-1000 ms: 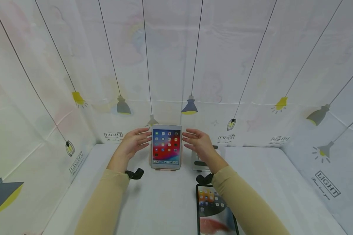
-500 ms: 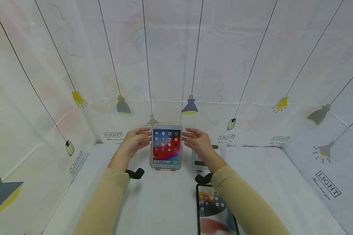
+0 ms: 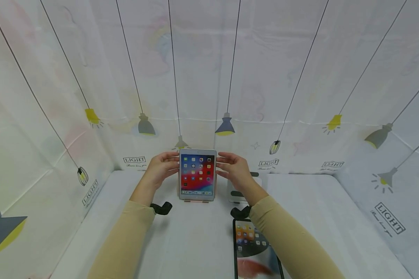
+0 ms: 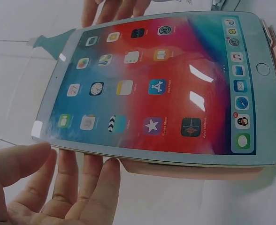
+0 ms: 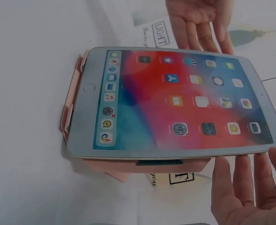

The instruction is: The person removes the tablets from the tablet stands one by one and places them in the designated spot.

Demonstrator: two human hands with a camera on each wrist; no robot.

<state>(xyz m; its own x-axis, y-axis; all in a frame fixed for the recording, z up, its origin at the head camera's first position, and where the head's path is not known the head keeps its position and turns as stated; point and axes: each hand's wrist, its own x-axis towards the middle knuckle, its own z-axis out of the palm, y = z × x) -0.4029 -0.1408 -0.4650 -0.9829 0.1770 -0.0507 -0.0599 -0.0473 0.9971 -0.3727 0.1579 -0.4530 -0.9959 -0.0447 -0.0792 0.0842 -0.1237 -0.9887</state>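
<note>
Wrinkled white backdrop [image 3: 199, 69], printed with hanging lamps, rises behind a white tabletop [image 3: 188, 240]. White-bezelled iPad [image 3: 197, 174] is at the far middle of that surface, lit to its app icons, portrait and leaning back on a pink tablet stand [image 5: 110, 166]; the lean presumably lets the back take the load while the screen faces the person. Home button [image 4: 263, 69] is at the bottom, beside the stand's hooked front lip [image 5: 73, 96], which likely keeps the lower edge from sliding forward. Left hand [image 3: 159, 168] and right hand [image 3: 236, 168] flank the long sides, above mid-height. Fingers of both are loosely extended, not wrapped round anything, tips at the edges and partly behind; thumbs lie near the upper corners. Such symmetry probably keeps the tablet from twisting and leaves the display uncovered. Whether the hands bear any weight: cannot tell. Next outward, a white stand with dark pads [image 3: 233, 185] is partly hidden by the right hand; the pads are presumably anti-slip. Nearer the person, a black-bordered tablet [image 3: 251, 248] lies face up, partly covered by the right sleeve [image 3: 296, 240].
</note>
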